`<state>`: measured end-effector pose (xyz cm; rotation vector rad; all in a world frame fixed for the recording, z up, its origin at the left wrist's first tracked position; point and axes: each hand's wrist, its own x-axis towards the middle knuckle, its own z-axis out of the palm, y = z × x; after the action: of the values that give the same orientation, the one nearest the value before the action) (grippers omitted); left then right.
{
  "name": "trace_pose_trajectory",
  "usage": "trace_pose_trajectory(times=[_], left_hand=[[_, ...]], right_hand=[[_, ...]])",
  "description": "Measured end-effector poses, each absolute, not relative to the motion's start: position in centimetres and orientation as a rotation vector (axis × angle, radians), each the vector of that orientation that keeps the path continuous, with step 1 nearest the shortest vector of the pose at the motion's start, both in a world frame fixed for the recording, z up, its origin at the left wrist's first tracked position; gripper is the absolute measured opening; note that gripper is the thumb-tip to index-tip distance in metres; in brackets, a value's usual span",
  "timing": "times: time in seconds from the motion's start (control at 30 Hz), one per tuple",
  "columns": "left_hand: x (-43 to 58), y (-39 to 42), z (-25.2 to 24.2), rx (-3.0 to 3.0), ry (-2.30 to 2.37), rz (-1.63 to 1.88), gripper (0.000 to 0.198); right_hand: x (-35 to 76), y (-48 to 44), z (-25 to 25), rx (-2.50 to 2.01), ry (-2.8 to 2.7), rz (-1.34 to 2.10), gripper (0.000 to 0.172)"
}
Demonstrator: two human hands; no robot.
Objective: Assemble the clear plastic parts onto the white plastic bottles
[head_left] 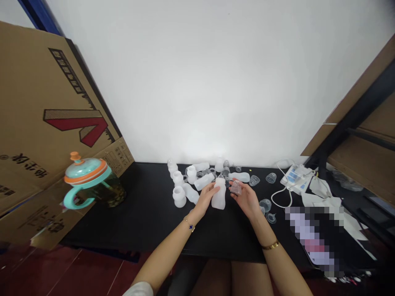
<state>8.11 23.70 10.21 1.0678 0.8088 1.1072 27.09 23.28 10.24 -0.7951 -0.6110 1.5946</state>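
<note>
My left hand [206, 198] grips a translucent white bottle [219, 196], holding it upright over the black table [145, 209]. Just to its right, my right hand [245, 197] holds a small clear cap [236, 188] between its fingers, close to the bottle's neck but apart from it. Behind my hands lie several more white bottles [185, 183], some standing, some on their sides, mixed with grey rings [226, 169].
Clear caps [270, 177] are scattered right of my hands. A teal and orange lidded jug [89, 183] stands at the left beside large cardboard boxes [46, 123]. A white device with a cable [296, 177] and bags lie at the right. A shelf frame [358, 111] rises at the right.
</note>
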Motion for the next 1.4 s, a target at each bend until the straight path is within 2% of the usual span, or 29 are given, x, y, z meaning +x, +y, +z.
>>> trace_pose_trajectory(times=[0.53,0.87,1.03,1.4], left_hand=[[8.1,23.1,11.2,1.068,0.832,1.101,0.041],[8.2,23.5,9.6,1.071,0.763,0.806,0.039],[8.3,23.5,9.4,1.130,0.748,0.779,0.045],[8.3,23.4,9.7,1.140,0.750,0.792,0.043]], right_hand=[[27.0,23.4,10.0,-0.772,-0.624,1.527,0.025],[27.2,23.8,9.7,-0.684,-0.512,1.350,0.031],[27.3,23.9,9.4,-0.700,-0.508,1.267,0.034],[26.7,23.3,9.9,-0.832,-0.660,1.356,0.043]])
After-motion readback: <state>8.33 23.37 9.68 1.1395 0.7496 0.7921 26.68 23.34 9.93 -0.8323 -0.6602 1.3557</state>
